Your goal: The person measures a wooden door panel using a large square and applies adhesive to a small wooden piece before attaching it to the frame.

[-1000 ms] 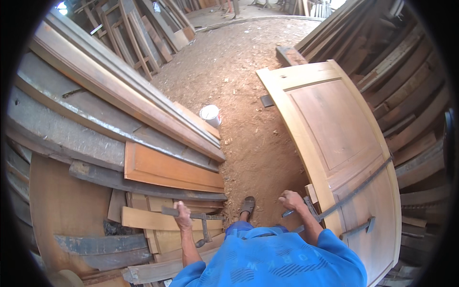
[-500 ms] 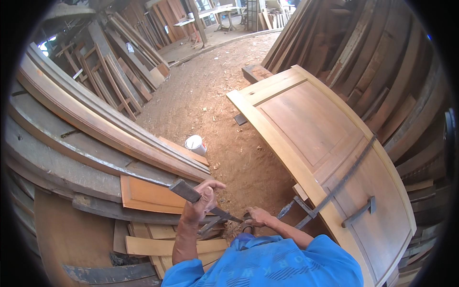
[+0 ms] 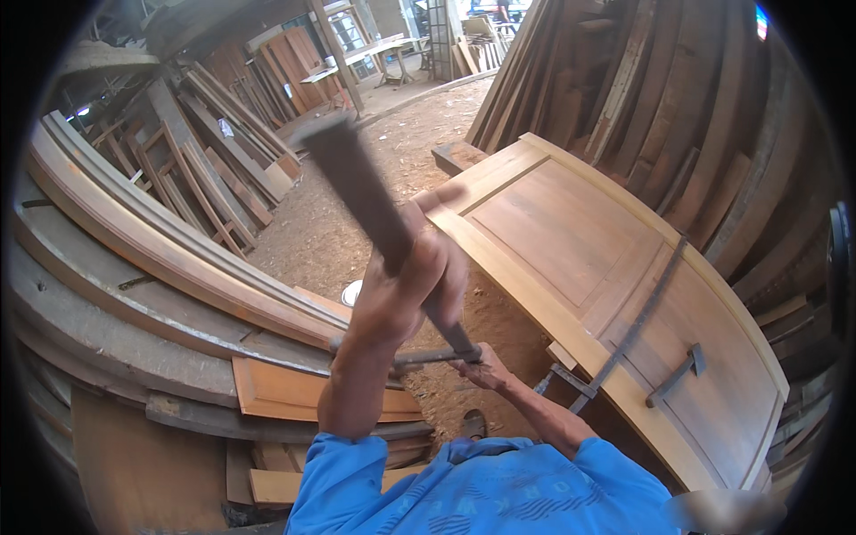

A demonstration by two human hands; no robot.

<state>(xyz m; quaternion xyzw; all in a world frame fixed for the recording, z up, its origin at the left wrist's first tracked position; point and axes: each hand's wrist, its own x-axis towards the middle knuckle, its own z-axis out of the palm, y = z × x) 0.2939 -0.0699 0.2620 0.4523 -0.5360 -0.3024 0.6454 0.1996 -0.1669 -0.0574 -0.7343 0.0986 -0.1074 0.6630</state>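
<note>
My left hand [image 3: 412,287] is raised in front of me, closed around a long dark metal bar [image 3: 357,192] that slants from the upper left down toward my lap. My right hand [image 3: 486,366] grips the bar's lower end, where a short cross rod [image 3: 419,358] sticks out to the left. The bar's upper end is blurred. To the right, a large light-brown panelled wooden door [image 3: 571,241] lies tilted, with a metal bar clamp [image 3: 637,325] across its lower part.
Curved wooden beams and planks [image 3: 160,267] are stacked on the left, with small panels [image 3: 294,392] beneath them. Boards [image 3: 624,80] lean against the right wall. A dirt floor [image 3: 392,152] runs back toward frames and a table. A white round container [image 3: 352,292] sits on the ground.
My left hand has swung the dark bar up from low beside the plank stack to face height. My right hand has come in onto its lower end. The view has tilted upward.
</note>
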